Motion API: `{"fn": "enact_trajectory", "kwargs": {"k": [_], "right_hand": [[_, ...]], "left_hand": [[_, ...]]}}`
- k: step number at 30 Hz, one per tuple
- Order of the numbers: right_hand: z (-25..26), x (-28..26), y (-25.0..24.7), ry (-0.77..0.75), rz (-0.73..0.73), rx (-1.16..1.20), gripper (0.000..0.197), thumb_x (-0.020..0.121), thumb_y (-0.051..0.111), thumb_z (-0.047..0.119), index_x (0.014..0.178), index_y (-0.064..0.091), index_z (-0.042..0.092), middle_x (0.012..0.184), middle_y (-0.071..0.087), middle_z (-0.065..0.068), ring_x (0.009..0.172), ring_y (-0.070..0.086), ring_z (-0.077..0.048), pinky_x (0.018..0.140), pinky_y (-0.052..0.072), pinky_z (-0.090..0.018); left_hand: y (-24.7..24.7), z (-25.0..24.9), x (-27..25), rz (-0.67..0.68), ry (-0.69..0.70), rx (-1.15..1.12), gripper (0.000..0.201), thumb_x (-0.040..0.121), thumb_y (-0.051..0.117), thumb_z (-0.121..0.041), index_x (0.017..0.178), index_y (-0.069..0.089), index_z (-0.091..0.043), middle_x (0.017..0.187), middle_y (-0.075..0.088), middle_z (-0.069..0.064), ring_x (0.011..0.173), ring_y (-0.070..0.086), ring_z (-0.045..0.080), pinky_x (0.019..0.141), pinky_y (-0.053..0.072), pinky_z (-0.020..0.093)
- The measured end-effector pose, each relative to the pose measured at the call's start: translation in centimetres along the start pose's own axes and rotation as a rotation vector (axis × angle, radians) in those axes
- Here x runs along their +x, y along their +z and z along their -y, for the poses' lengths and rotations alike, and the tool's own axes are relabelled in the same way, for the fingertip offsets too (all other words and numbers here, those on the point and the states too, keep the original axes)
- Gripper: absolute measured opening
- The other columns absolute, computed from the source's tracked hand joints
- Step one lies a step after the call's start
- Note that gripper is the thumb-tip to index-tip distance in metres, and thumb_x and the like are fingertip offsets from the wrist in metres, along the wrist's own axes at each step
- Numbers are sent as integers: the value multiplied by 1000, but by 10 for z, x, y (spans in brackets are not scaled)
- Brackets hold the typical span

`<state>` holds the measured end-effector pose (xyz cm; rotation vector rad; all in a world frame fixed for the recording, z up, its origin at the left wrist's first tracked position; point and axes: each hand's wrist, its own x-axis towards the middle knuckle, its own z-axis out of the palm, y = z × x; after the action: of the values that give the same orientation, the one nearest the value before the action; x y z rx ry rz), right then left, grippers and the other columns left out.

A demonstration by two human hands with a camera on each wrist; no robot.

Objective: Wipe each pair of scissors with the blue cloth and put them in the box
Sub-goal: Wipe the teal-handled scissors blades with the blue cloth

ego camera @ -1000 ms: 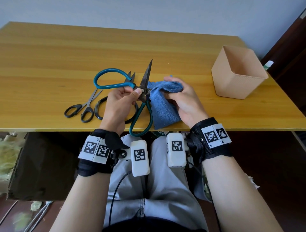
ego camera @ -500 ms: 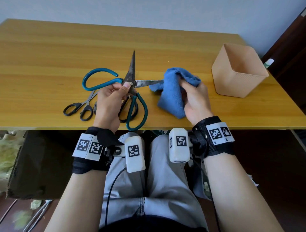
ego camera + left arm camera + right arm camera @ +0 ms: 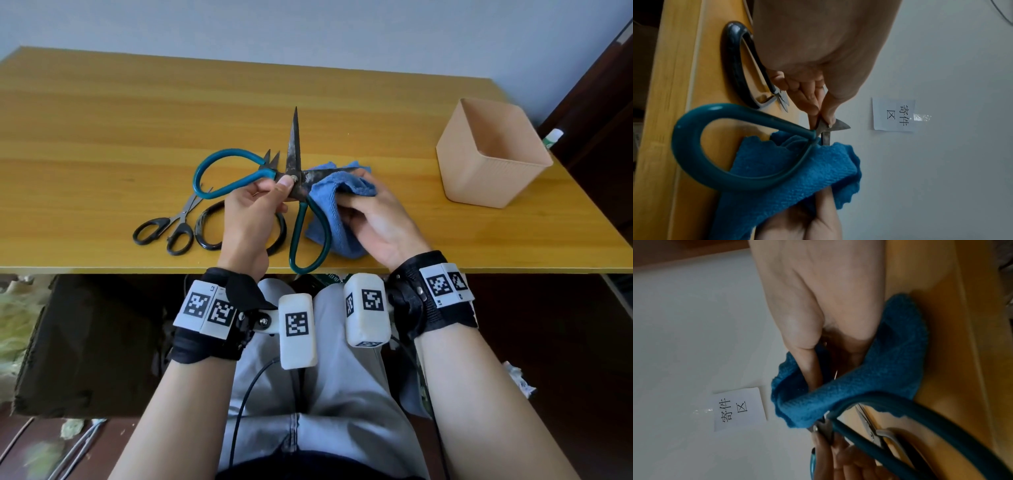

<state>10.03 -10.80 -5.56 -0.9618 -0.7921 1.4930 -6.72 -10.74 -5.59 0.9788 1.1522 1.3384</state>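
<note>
- Nearest us, our left hand pinches the teal-handled scissors at the pivot, thumb on top and fingers curled beneath, holding them above the near edge of the table.
- The scissors are spread wide: one dark, stained blade stands pointing away from us, the other runs to our right into the blue cloth.
- Our right hand grips that cloth, fingers and thumb folded around it and closed over the sideways blade; the cloth's lower part hangs toward the table edge.
- Under our left hand, on the table, lie the black-handled scissors and the black-looped shears, side by side.
- Farther off to our right stands the box, tan and open-topped, well apart from both hands.
- Beyond the table, a paper note is taped to the wall.
</note>
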Motion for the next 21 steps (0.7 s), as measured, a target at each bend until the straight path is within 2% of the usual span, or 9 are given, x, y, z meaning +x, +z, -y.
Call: {"fn": "enact_trajectory", "kwargs": {"k": [3, 5, 6, 9, 11, 15, 18, 21], "right_hand": [[-2, 2, 10, 10, -84, -17, 36, 86, 59, -14, 120, 50, -5, 108, 62, -26, 94, 64, -32, 81, 57, -40], [-5, 4, 15, 24, -141, -8, 47, 84, 66, -10, 127, 48, -12, 115, 62, -31, 96, 66, -34, 84, 58, -44], [-5, 5, 16, 28, -155, -8, 46, 84, 67, -8, 126, 50, -12, 114, 63, -31, 96, 66, -34, 84, 57, -45], [-3, 6, 13, 29, -135, -42, 18, 89, 60, -9, 106, 62, -4, 95, 68, -19, 86, 67, -29, 80, 57, -41], [-2, 5, 11, 25, -133, -50, 18, 92, 53, -10, 98, 65, 4, 90, 68, -15, 81, 67, -27, 75, 57, -39], [-3, 6, 11, 25, -175, -58, 22, 94, 50, -8, 103, 65, 6, 91, 69, -14, 79, 67, -27, 72, 57, -39], [-3, 6, 11, 55, -214, -9, 23, 93, 54, -7, 113, 64, -3, 92, 70, -17, 76, 68, -27, 66, 58, -36], [-2, 6, 10, 70, -241, 6, 19, 92, 56, -5, 108, 65, -2, 85, 71, -14, 74, 68, -26, 66, 57, -36]], "left_hand": [[5, 0, -3, 6, 17, 37, 27, 94, 69, -19, 76, 50, -14, 66, 56, -6, 58, 51, 6, 70, 45, 14], [8, 0, -5, 20, 26, 55, 27, 94, 69, -20, 75, 51, -15, 68, 57, -7, 57, 52, 6, 75, 44, 20], [9, 1, -5, 25, 29, 61, 26, 94, 69, -20, 75, 52, -15, 65, 58, -9, 58, 52, 6, 76, 44, 23], [8, 1, -5, 24, 40, 69, 26, 94, 70, -19, 75, 53, -15, 63, 56, -10, 59, 51, 7, 78, 45, 24], [8, 1, -4, 19, 56, 69, 26, 93, 71, -18, 75, 52, -14, 65, 56, -9, 59, 51, 6, 73, 46, 19], [11, 1, -3, 2, 91, 91, 26, 93, 71, -16, 75, 53, -14, 57, 56, -15, 56, 50, 4, 65, 45, 10], [12, 1, -2, 11, 101, 92, 25, 94, 70, -16, 76, 53, -13, 61, 54, -10, 57, 50, 2, 64, 44, 7], [10, 2, -1, 27, 89, 82, 25, 95, 68, -17, 76, 52, -13, 56, 55, -15, 58, 51, 1, 64, 43, 5]]}}
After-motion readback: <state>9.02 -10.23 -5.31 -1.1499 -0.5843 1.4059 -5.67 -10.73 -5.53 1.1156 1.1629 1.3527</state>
